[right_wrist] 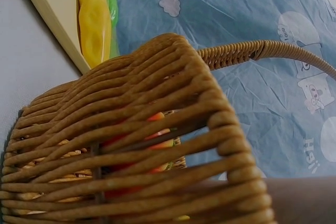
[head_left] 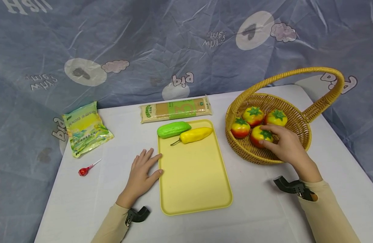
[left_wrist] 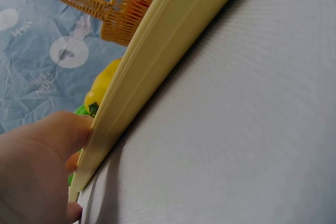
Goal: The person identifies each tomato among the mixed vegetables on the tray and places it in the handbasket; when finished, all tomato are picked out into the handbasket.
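Note:
At the right, my right hand [head_left: 285, 143] reaches over the rim of a wicker basket [head_left: 268, 159]. Its thumb and fingers grip a red-and-yellow tomato [head_left: 257, 134] with a green leafy top. Three more such tomatoes [head_left: 253, 115] lie around it in the basket. In the right wrist view the woven basket wall [right_wrist: 131, 103] mostly hides this hand and the fruit. My left hand [head_left: 140, 177] lies spread, fingertips at the left edge of a yellow tray [head_left: 195, 182]. On the tray's far end rest a yellow pepper [head_left: 196, 135] and a green cucumber-like vegetable [head_left: 173, 129].
Behind the tray lies a long pack of noodles [head_left: 176, 109]. A green-yellow bag [head_left: 87, 130] and a red lollipop [head_left: 84, 171] are at the left of the white table [head_left: 113, 114]. The basket's tall handle [head_left: 295, 71] arches up at the right, before a grey-blue cloth backdrop [head_left: 150, 40].

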Available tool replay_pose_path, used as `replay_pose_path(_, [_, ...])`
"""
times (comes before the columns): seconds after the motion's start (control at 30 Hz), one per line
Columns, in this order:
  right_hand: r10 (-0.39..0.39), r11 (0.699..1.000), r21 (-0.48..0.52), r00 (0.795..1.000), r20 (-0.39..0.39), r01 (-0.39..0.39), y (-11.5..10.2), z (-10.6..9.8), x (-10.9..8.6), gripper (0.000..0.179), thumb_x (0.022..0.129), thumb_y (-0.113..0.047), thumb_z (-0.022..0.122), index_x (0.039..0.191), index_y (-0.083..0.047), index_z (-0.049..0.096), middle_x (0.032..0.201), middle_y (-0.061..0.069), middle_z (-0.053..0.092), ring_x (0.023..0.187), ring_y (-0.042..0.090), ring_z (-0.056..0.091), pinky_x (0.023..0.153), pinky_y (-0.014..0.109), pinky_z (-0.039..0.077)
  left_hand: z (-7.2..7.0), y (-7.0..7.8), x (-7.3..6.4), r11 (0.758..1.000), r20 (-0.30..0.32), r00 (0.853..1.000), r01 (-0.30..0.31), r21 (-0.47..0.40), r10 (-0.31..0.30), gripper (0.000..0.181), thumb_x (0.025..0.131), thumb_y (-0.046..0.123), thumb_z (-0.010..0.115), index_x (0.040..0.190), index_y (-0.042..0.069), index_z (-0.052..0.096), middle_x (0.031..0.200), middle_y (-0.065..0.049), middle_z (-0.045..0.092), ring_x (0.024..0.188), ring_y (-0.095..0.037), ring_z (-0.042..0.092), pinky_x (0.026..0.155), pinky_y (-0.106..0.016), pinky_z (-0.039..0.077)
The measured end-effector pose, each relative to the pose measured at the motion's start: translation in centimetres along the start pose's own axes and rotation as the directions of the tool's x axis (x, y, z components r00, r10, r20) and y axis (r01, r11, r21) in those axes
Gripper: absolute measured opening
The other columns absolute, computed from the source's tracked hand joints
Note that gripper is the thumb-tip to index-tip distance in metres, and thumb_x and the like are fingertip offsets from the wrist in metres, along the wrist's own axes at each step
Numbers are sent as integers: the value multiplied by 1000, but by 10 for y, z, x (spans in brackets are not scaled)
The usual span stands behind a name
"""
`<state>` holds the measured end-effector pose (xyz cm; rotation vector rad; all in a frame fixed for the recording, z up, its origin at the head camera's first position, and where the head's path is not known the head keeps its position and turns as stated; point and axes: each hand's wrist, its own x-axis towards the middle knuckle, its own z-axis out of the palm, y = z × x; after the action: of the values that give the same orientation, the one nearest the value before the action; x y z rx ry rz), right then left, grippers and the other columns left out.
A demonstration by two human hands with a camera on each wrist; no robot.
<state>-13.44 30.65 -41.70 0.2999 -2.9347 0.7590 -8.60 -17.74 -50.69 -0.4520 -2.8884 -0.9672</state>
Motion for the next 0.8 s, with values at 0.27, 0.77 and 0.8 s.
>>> replay_pose_path(0.27, [30, 1000, 1, 1000, -8, -30, -2, 1, 0, 51, 86, -13, 80, 132, 0, 61, 134, 35, 58, 122, 55, 53, 96, 71, 41, -1, 0, 0, 1000, -3, 1000, -2, -1, 2, 54, 92, 34, 72, 143, 19, 60, 161, -18, 42, 154, -45, 26, 122, -69, 16])
replay_pose_path(0.77, [95, 995, 15, 996, -1, -95, -2, 1, -2, 58, 86, -18, 80, 137, -1, 57, 140, 37, 52, 127, 59, 46, 97, 76, 32, 0, 1, 0, 1000, -9, 1000, -13, 2, 13, 54, 92, 34, 72, 143, 18, 61, 161, -18, 43, 154, -46, 27, 121, -69, 17])
replay_pose_path(0.8, [96, 995, 15, 995, 0, -96, -2, 1, -2, 58, 87, -18, 80, 137, -1, 57, 140, 37, 52, 127, 59, 46, 97, 76, 32, 0, 1, 0, 1000, -10, 1000, -14, 1, 14, 54, 92, 33, 72, 143, 19, 61, 161, -18, 43, 154, -46, 27, 121, -69, 17])
